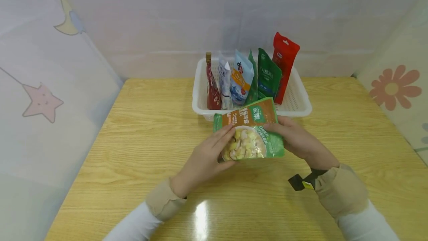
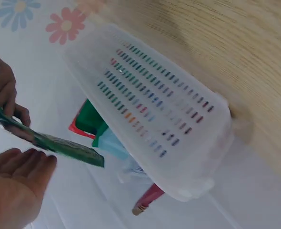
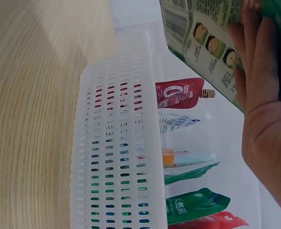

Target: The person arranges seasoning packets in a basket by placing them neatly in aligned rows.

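Observation:
A green and brown soup mix packet, with a picture of pale chunks on its front, is held up before the basket. My right hand grips its right side, thumb on the front and fingers spread behind on its printed back. On the front's lower left rest the nearly straight fingers of my left hand, its thumb below the bottom edge. In the left wrist view the packet shows almost edge-on between my left hand and right hand.
A white perforated basket stands behind on the wooden table. Upright in it are a red spouted pouch, a white pouch, a blue-white pouch, green pouches and a tall red packet. Wall sheets surround the table.

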Motion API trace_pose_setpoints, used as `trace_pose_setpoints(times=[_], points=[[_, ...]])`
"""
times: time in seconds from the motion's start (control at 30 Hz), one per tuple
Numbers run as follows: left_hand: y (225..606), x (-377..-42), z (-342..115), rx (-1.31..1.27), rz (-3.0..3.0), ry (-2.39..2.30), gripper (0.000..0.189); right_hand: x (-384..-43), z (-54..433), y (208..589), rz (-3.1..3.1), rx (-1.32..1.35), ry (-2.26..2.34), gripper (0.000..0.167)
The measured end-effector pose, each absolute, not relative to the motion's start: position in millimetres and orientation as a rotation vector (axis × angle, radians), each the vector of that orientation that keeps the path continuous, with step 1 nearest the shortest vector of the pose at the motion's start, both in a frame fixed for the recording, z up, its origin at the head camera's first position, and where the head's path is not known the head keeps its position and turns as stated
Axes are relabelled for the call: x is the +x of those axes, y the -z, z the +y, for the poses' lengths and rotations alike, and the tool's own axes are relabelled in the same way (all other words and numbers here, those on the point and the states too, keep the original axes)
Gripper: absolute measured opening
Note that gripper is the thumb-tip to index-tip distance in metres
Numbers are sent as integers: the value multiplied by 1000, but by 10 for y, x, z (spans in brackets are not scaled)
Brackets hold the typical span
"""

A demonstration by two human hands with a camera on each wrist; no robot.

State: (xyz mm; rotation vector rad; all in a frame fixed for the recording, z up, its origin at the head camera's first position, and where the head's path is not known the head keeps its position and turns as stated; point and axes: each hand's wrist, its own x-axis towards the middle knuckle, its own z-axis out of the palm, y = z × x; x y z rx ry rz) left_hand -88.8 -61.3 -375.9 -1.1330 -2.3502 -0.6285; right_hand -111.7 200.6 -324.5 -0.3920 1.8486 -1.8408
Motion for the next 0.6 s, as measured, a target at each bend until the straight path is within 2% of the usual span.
trace_pose_setpoints(times=[0.1,0.3,0.5,0.6], points=[[3768,-902,-631,-1084,-2341,590,67,-1120,2010,3262,1863,-400,1840,25],[3791,-917,-629,-948,-2275,530,66,-1075,1963,3271,1862,-423,1807,36],[3813,-919,-638,-853,-2166,480,34,-1042,1864,3238,1846,-468,1779,40],[3834,-928,-656,-800,-2154,470,28,-1068,1825,3221,1913,-444,1737,48]])
